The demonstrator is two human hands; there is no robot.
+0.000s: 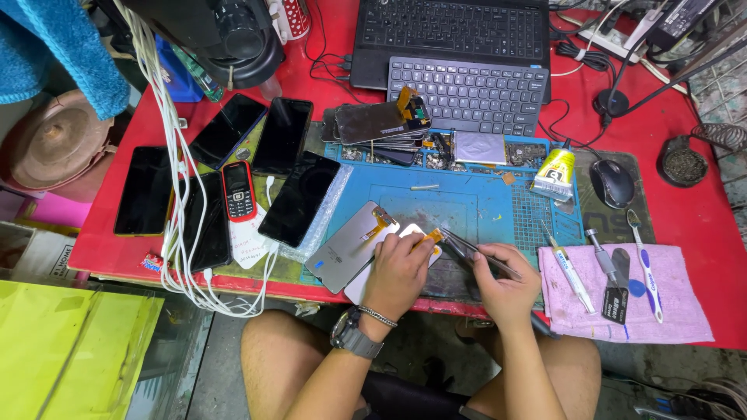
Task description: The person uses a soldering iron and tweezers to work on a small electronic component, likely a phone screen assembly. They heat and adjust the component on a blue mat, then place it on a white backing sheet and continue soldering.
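Left hand [398, 268] pressed flat, fingers together, on white phone panel [364, 281] at blue mat's [482, 204] near edge; right hand [506, 288] pinched shut on tweezers [476, 253], tips at orange flex tab [433, 234] just beyond left fingertips — best worked low and gently, panel pinned.

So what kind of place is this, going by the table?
Most likely a phone repair bench: several phones lie on the red table, loose screens sit on a blue work mat, and the right hand holds tweezers.
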